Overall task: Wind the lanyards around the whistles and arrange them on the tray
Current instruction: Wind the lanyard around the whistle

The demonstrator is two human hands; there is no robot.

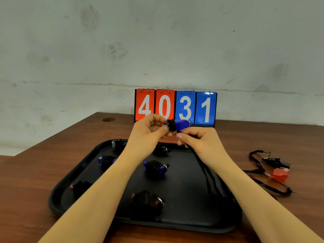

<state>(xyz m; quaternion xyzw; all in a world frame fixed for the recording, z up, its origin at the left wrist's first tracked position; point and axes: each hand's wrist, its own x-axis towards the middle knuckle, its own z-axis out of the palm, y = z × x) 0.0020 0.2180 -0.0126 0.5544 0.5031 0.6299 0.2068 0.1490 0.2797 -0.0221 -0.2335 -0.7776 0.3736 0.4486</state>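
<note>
L hand [152, 128] pinches blue whistle [181, 124] steady above black tray [192, 223]; R hand [196, 137] grips black lanyard [208, 174], feeding wraps w/ tension.

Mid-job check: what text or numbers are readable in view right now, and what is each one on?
"4" on the flip scoreboard's first red card.
"0" on its second red card.
"3" on its first blue card.
"1" on its second blue card.
No readable marks on whistles or tray.
</note>
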